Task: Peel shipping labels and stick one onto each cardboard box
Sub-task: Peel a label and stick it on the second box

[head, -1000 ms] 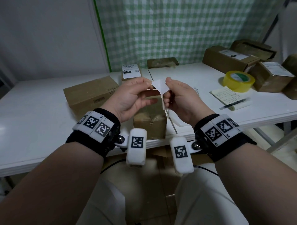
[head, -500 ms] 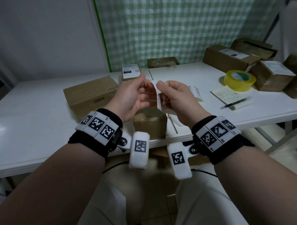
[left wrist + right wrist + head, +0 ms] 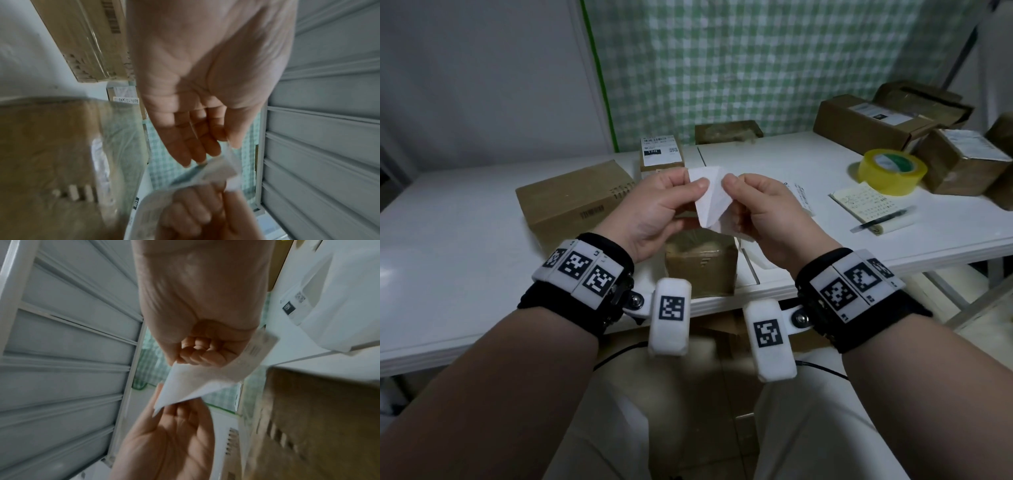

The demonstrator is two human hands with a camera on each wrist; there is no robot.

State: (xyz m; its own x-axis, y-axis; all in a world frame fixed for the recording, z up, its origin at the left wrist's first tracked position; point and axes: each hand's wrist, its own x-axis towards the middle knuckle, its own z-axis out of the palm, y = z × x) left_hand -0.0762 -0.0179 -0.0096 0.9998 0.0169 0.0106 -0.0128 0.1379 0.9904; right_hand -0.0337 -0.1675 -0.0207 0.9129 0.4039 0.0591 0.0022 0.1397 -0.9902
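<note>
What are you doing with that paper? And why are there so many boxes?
A person holds a white shipping label up in both hands. The left hand pinches one top corner and the right hand pinches the other side, working to peel it. Right below, at the table edge, sits a small box with no label on top. Other boxes further back already wear labels, like this one.

head view down over table [image 3: 482,219]; 2 close upward wrist views
</note>
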